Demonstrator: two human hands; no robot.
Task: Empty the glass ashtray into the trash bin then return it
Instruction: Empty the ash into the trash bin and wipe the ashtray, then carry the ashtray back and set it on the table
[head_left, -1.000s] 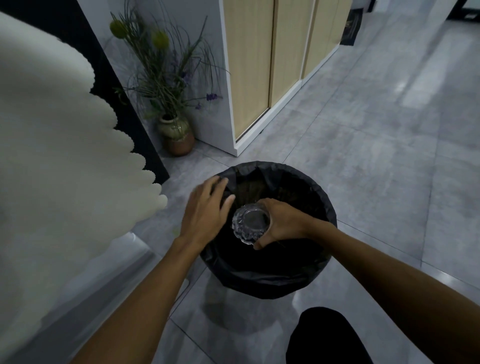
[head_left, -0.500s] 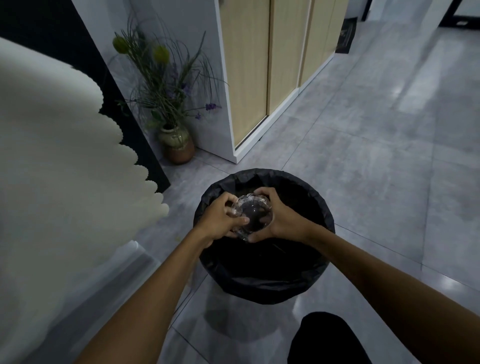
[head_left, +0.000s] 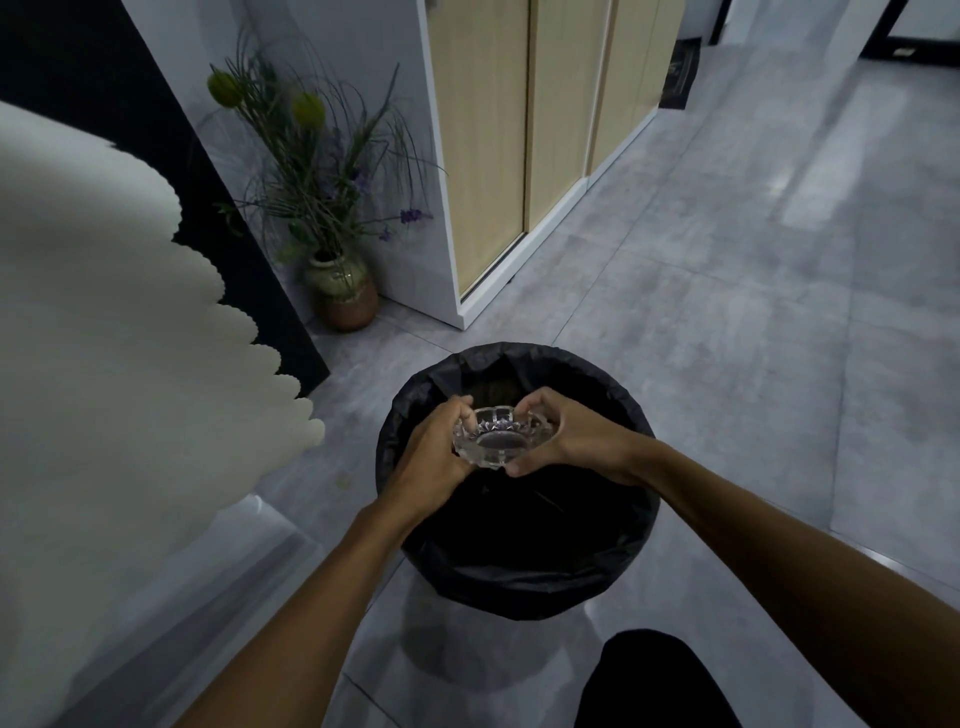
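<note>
Your left hand (head_left: 434, 457) and right hand (head_left: 574, 441) grip opposite sides of the glass ashtray (head_left: 501, 435), held upright over the open trash bin (head_left: 519, 582). The bin stands on the tiled floor (head_left: 727, 291). Behind it to your left: a potted plant (head_left: 340, 291), beside the cabinet (head_left: 488, 156). Far left: a scalloped cloth (head_left: 104, 322).
</note>
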